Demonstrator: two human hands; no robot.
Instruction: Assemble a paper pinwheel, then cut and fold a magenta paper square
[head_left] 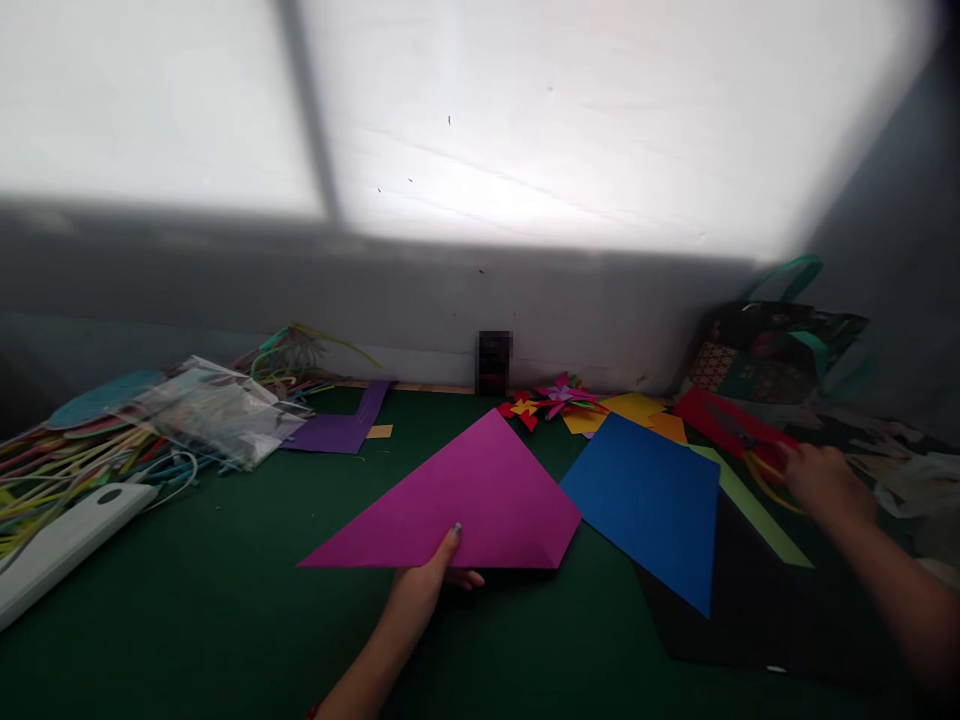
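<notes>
My left hand grips the lower edge of a magenta sheet of paper, thumb on top and fingers beneath. The sheet is folded into a roughly triangular shape and held above the green table. Over at the right, my right hand is closed around the handles of a pair of scissors, partly blurred. Their grey blades point left over a red sheet of paper. Between my hands lies a blue sheet of paper, overlapping a light green strip and a black sheet.
Paper flowers and yellow paper pieces lie at the back. A patterned bag stands at back right. Leftward are purple paper, a clear plastic bag, colourful strips and a white device.
</notes>
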